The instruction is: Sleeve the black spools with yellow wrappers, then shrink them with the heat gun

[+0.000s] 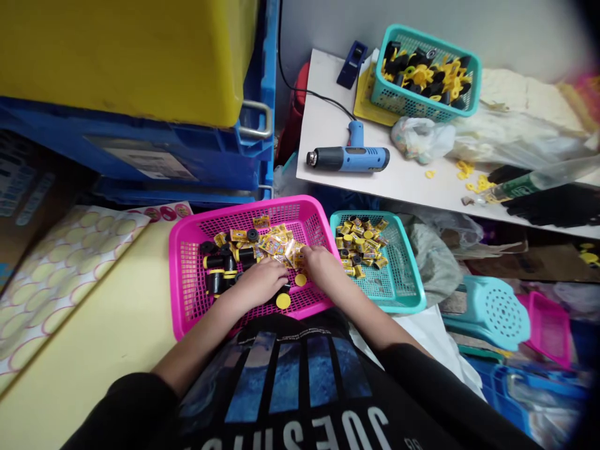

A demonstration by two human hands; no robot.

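Observation:
Both hands are inside a pink mesh basket (175, 275). My left hand (262, 280) reaches over black cylinders (215, 281) with yellow bands, its fingers curled down and whatever they hold hidden. My right hand (320, 265) is closed at the edge of a heap of yellow printed plastic sleeves (276, 242), fingertips pinched at a yellow sleeve (297, 255). Near my hands lie yellow discs (283, 301). To the right a turquoise basket (404, 275) holds several small yellow-wrapped cylinders (360, 240) with black or yellow ends.
A blue heat gun (359, 159) lies on the white table (323, 119), its cord running back. Behind it a green basket (424, 109) holds black and yellow parts. Blue crates (187, 144) stand at left. A sticker sheet (70, 269) and a turquoise stool (497, 312) flank me.

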